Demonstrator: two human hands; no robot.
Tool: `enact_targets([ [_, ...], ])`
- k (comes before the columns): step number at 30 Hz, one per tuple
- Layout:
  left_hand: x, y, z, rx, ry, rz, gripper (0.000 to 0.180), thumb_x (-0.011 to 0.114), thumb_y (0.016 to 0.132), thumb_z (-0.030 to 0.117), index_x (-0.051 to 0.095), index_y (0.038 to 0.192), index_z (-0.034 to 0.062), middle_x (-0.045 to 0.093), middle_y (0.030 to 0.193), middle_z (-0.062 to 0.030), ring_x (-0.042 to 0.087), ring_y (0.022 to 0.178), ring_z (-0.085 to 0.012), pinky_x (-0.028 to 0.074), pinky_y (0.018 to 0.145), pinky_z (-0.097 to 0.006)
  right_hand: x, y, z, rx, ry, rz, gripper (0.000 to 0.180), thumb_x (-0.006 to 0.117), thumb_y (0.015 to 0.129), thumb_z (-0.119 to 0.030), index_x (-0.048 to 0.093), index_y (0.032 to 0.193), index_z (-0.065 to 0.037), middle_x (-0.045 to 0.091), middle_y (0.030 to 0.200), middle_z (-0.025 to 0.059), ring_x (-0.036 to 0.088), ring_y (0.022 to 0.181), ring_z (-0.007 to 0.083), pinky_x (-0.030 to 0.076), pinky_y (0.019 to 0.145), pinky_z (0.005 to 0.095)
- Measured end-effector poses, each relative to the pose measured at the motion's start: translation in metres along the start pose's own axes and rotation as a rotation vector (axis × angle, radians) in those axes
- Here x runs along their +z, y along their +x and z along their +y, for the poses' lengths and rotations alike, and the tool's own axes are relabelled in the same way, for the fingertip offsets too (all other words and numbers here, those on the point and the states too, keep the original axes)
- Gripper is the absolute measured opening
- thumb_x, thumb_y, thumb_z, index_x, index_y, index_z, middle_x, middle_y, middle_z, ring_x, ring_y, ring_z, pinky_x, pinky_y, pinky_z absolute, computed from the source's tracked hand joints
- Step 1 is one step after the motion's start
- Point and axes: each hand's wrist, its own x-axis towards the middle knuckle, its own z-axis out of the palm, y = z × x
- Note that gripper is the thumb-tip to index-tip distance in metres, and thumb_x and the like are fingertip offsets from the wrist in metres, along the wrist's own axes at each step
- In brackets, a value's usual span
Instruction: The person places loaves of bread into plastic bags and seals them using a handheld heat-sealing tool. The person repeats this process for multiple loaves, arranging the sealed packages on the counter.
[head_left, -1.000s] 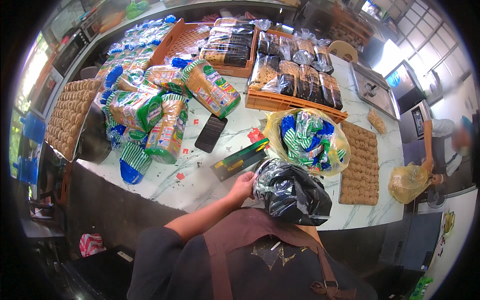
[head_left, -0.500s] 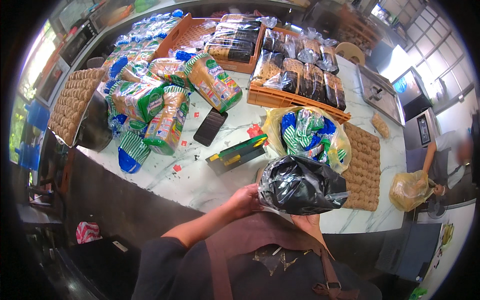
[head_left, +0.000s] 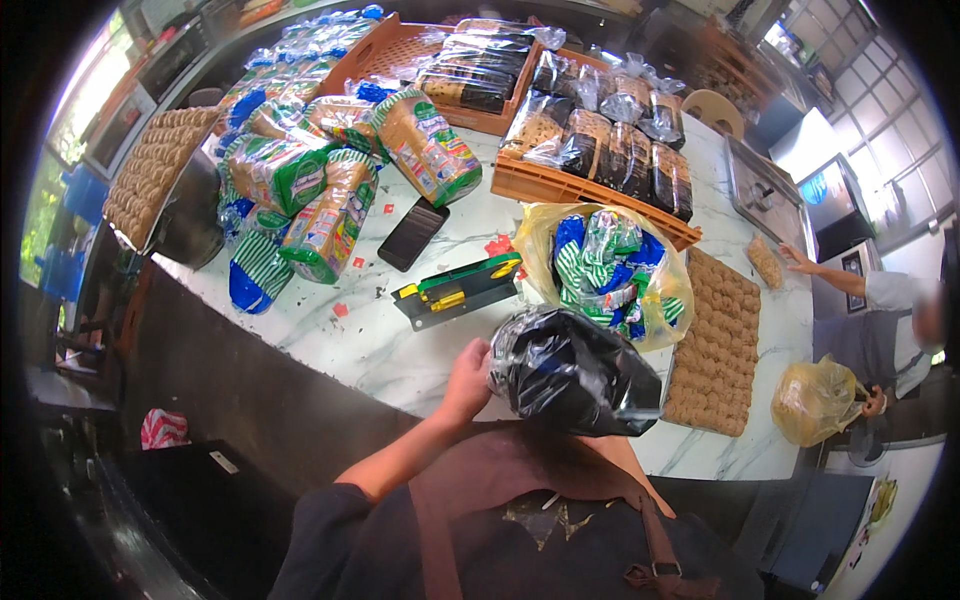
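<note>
My left hand point(head_left: 470, 378) is closed on the left end of a bread bag point(head_left: 575, 375), black with clear shiny plastic, held over the table's near edge. My right forearm point(head_left: 622, 465) runs up under the bag, which hides that hand and its fingers. Just beyond the bag stands a bag sealer point(head_left: 458, 290) with a dark metal base and green and yellow parts. Right of the sealer, an open yellowish plastic bag point(head_left: 660, 327) contains several crumpled blue, green and white striped wrappers.
Packed loaves point(head_left: 278, 172) are piled at the left, near a phone point(head_left: 413, 235). Orange crates point(head_left: 590, 203) of dark-wrapped loaves stand at the back. Egg trays point(head_left: 712, 345) lie at the right. Red scraps dot the marble table point(head_left: 400, 345). A co-worker point(head_left: 880, 320) holds a yellowish bag point(head_left: 815, 403).
The bread bag and my left hand have shifted slightly left, and my right hand has gone out of sight beneath it. The co-worker's hand now reaches toward a small bag on the table.
</note>
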Motion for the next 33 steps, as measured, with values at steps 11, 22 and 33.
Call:
enact_targets([
  [11,-0.021,0.033,-0.014,0.139,0.125,-0.098,0.032,0.062,0.088,0.020,0.056,0.113,0.0017,0.065,0.106,-0.0178,0.062,0.101,-0.0296,0.046,0.089,-0.036,0.094,0.013,-0.040,0.006,0.258,-0.309,0.040,0.060,0.092,-0.011,0.054,0.129,0.001,0.060,0.123,0.0123,0.056,0.116,0.0232,0.044,0.100,0.0343],
  [22,0.000,0.114,-0.028,-0.070,-0.457,-0.092,0.013,0.053,0.092,0.014,0.058,0.088,0.0023,0.064,0.086,-0.0083,0.060,0.083,-0.0131,0.049,0.071,-0.035,0.058,0.075,-0.025,-0.307,0.002,-0.244,0.036,0.055,0.095,-0.020,0.055,0.127,-0.004,0.061,0.121,0.0120,0.060,0.108,0.0243,0.052,0.093,0.0389],
  [33,-0.027,0.094,-0.122,0.357,0.382,0.007,0.033,0.061,0.085,0.027,0.058,0.098,-0.0041,0.061,0.099,-0.0312,0.057,0.099,-0.0481,0.045,0.083,-0.048,-0.007,0.080,0.032,-0.114,-0.331,0.169,0.059,0.066,0.089,-0.031,0.042,0.140,-0.014,0.055,0.128,0.0081,0.055,0.115,0.0246,0.046,0.095,0.0391],
])
